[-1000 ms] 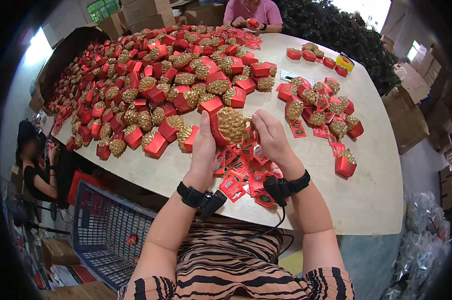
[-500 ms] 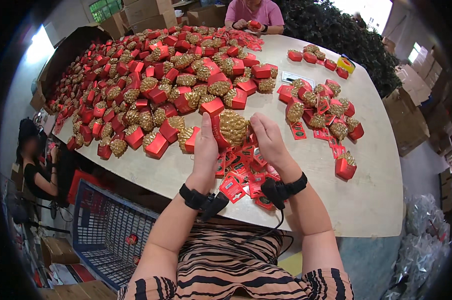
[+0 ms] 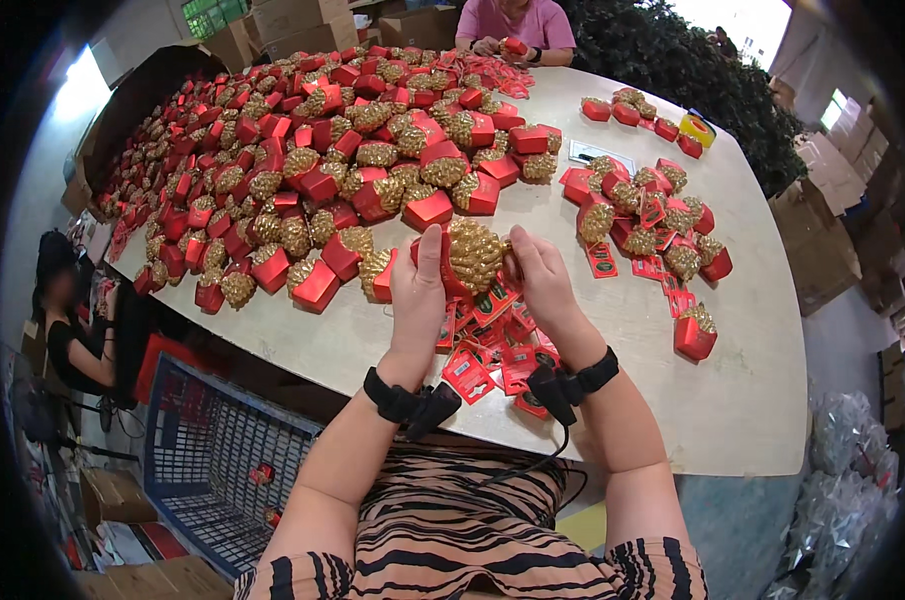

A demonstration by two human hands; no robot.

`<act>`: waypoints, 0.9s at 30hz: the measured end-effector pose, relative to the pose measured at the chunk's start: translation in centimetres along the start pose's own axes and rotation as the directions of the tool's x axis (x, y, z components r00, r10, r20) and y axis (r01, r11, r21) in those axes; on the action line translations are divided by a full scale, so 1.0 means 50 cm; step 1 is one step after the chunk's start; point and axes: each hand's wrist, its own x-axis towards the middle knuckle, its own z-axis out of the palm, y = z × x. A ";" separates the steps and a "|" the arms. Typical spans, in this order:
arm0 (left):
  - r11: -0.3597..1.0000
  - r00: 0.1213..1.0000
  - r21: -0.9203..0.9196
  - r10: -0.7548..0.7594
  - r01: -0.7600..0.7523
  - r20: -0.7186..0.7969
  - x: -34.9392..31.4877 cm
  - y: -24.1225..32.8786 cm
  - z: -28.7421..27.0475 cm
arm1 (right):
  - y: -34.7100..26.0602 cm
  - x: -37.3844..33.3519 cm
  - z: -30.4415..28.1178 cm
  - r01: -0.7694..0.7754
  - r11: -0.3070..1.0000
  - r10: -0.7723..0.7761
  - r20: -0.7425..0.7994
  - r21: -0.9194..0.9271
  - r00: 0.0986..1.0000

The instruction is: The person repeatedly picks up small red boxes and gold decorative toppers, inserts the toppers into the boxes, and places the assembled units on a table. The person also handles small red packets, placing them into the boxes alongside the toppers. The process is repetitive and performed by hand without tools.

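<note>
- Got a huge heap of red-and-gold ornaments [image 3: 316, 285] over the left of the surface [image 3: 743, 400].
- Gripping the red base of one held ornament [image 3: 476, 255] in the left hand [image 3: 416, 300], lifted above the surface between both hands, gold end pointing right.
- Got loose red tags [image 3: 518, 365] in a messy pile just below.
- Pinching at the gold tip with the right hand [image 3: 538, 275], fingers narrow; can't make out the exact bit caught.
- Looks like fiddly tip work right now; probably calls for a steady left hold and careful right fingertips next.
- Got a smaller ornament cluster [image 3: 628, 195] farther right, tags among it.
</note>
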 end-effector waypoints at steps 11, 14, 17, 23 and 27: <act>0.978 0.990 0.165 0.135 -0.127 -0.040 -0.024 0.029 0.011 | -0.006 -0.018 0.024 0.175 0.937 -0.233 -0.168 -0.304 0.958; 0.954 0.981 0.241 0.192 -0.178 -0.036 -0.027 0.039 0.020 | -0.006 -0.017 0.023 0.145 0.979 -0.172 -0.201 -0.145 0.964; 0.911 0.959 0.317 0.283 -0.264 -0.015 -0.020 0.050 0.026 | -0.020 -0.015 0.019 0.126 0.986 -0.146 -0.196 -0.109 0.970; 0.808 0.926 0.481 0.378 -0.339 0.017 -0.021 0.060 0.021 | -0.019 -0.015 0.022 0.183 0.964 -0.220 -0.194 -0.191 0.956; 0.809 0.915 0.459 0.402 -0.367 0.023 -0.027 0.054 0.016 | -0.008 -0.016 0.031 0.179 0.973 -0.204 -0.186 -0.144 0.961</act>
